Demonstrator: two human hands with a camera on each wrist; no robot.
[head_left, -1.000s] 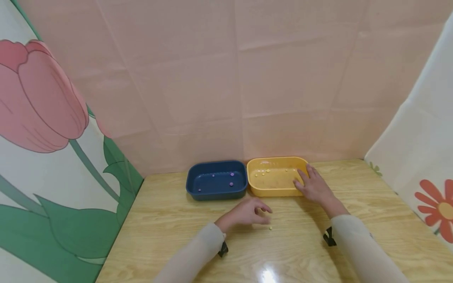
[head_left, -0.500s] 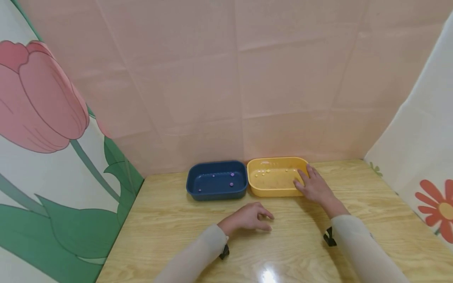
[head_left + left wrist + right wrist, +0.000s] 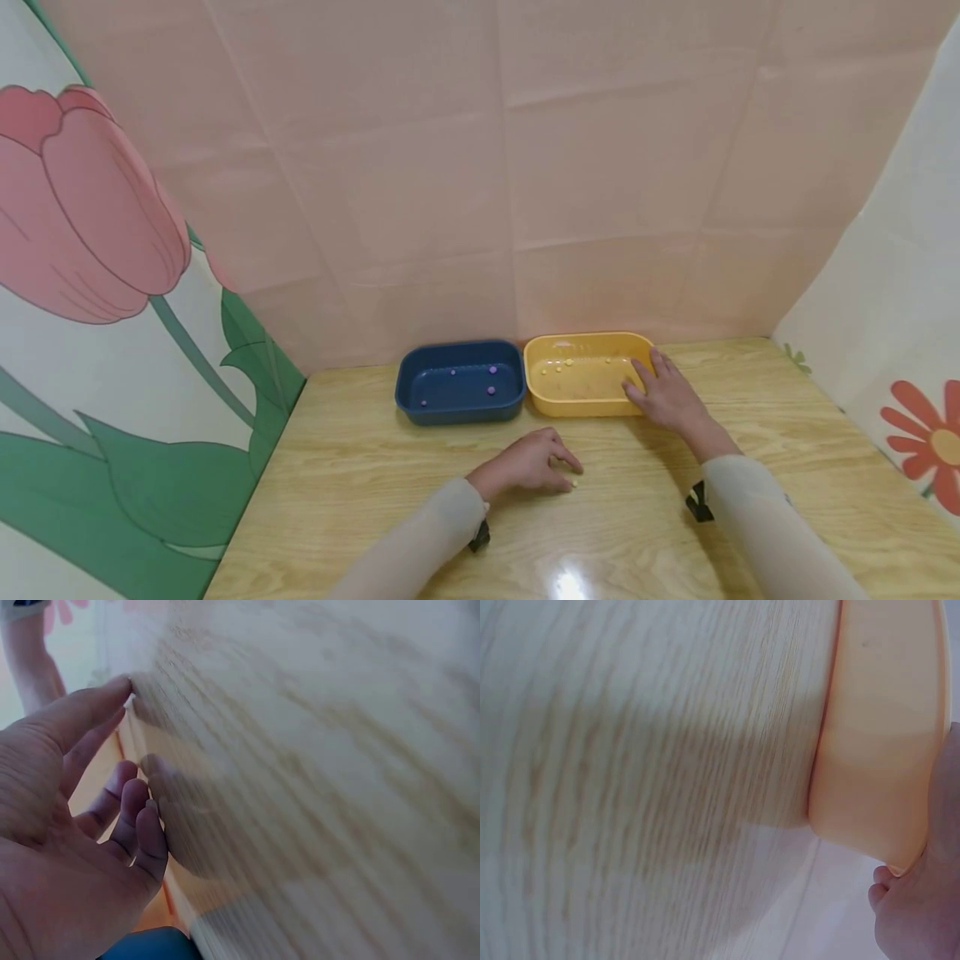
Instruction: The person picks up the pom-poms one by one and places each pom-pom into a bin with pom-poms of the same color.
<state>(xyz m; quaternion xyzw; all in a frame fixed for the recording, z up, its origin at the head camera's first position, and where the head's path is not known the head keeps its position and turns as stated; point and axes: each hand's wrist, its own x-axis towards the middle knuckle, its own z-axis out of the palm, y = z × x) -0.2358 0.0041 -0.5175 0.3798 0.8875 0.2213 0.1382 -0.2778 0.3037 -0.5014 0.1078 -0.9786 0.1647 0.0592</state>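
On the wooden table lies a small pale yellow bead [image 3: 574, 483]. My left hand [image 3: 528, 462] reaches to it from the left, the thumb tip right beside the bead and the index finger just beyond. In the left wrist view a gap shows between the left hand's [image 3: 82, 817] thumb and the loosely bent lower fingers; the bead is hidden there. My right hand [image 3: 670, 402] grips the right end of a yellow tray [image 3: 581, 408], some fingers inside and others outside the rim. The right wrist view shows fingertips [image 3: 881, 881] at the tray's outer corner.
Left of the yellow tray stands a dark blue tray [image 3: 461, 415] holding several purple beads [image 3: 491, 390]. Several small yellow beads [image 3: 568, 362] lie in the yellow tray. A pink cloth [image 3: 420, 208] hangs behind, with flower-printed cloths at both sides.
My left hand has shifted slightly right and toward the bead, which was out of sight half a second ago and shows again at the thumb tip. The right hand keeps its place.
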